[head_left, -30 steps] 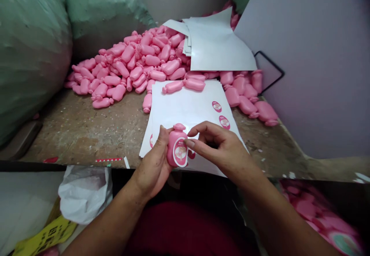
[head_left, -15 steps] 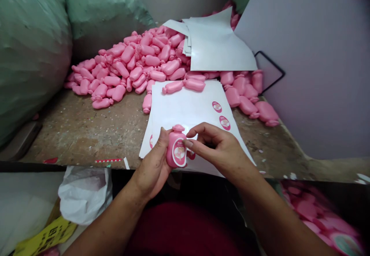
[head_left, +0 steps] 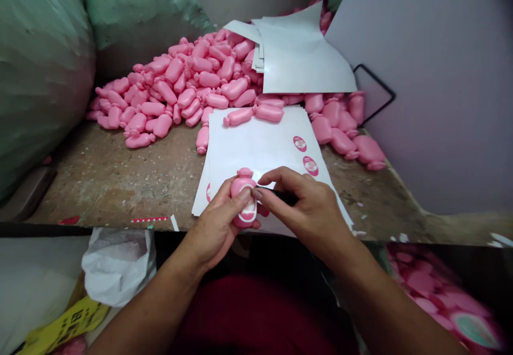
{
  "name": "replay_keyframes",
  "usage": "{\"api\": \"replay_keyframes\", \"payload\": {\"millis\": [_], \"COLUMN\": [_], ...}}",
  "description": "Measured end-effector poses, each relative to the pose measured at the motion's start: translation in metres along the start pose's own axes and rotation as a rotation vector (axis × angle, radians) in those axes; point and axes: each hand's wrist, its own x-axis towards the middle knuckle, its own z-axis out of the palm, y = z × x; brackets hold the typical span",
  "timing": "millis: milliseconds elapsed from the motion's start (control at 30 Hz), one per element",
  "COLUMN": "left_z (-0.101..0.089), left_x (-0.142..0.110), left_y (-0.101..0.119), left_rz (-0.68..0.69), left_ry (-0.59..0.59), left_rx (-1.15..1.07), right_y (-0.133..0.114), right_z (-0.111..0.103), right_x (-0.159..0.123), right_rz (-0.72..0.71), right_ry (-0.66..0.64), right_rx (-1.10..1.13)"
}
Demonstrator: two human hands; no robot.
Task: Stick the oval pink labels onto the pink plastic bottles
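Observation:
My left hand is wrapped round a small pink plastic bottle, holding it upright with its neck up. An oval white-edged pink sticker is on the bottle's front, and the left thumb presses on it. At the bottle's right edge is my right hand, with thumb and forefinger curled close to the sticker. A slim black object shows within the right hand; its kind is unclear. Under both hands lies a sticker sheet, white, with a few oval pink stickers on it.
Behind the sheet, a big heap of pink bottles covers the table's back. White sheets lie on the heap. Large green sacks stand at left, a pale panel at right. A phone-like dark object lies at the left edge.
The left thumb has moved from the bottle's side onto the sticker. The black object in the right hand shows more clearly. The bottle has stayed in the left hand.

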Motion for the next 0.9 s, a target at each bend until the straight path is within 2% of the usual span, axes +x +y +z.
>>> {"api": "replay_keyframes", "payload": {"millis": [100, 333, 533, 600, 667, 733, 800, 900], "left_z": [-0.001, -0.004, -0.007, -0.013, -0.027, -0.055, -0.095, -0.165], "left_x": [0.003, 0.0, 0.003, 0.001, -0.01, -0.033, -0.064, -0.109], "left_y": [0.0, 0.003, 0.003, 0.008, 0.019, 0.03, 0.039, 0.04], "left_rz": [-0.035, -0.064, -0.13, -0.134, -0.114, -0.033, 0.116, 0.288], "left_ry": [-0.011, -0.06, -0.093, -0.055, 0.036, 0.19, 0.422, 0.857], "left_rx": [-0.018, -0.059, -0.143, -0.171, -0.117, 0.04, 0.267, 0.716], "right_y": [0.004, 0.011, 0.017, 0.021, 0.025, 0.029, 0.035, 0.045], "right_z": [-0.003, -0.002, 0.001, 0.002, 0.0, -0.003, -0.007, -0.012], "right_x": [-0.002, -0.005, -0.004, -0.004, -0.004, -0.002, 0.0, 0.002], "right_rz": [-0.046, 0.083, 0.113, 0.117, 0.132, 0.155, 0.171, 0.176], "right_ry": [0.121, -0.02, -0.026, -0.025, -0.026, -0.025, -0.011, 0.026], "right_rx": [-0.084, 0.332, 0.425, 0.414, 0.373, 0.327, 0.295, 0.246]}}
